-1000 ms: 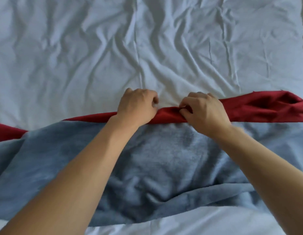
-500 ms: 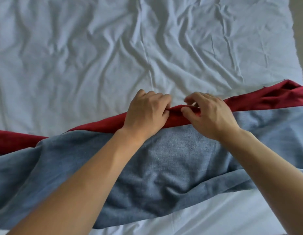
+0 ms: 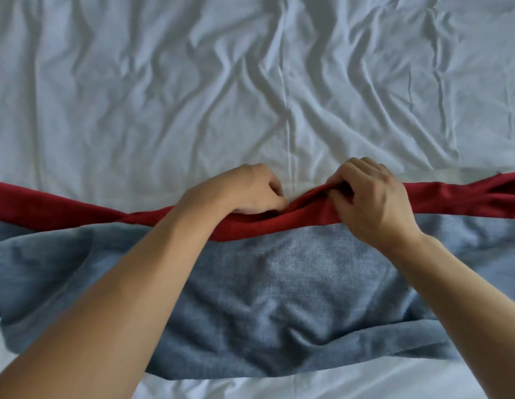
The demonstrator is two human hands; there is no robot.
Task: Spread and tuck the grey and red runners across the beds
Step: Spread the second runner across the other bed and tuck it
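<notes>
White bed sheet fills bkgd, heavily creased, soft even light, vert. seam mid-frame.

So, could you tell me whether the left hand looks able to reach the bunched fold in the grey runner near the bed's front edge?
Probably yes: the left hand grips the red runner, and the grey runner lies uncovered just below that forearm.

Left grip, right grip — both bare; forearms bare too — no sleeves, rings, watch.
</notes>
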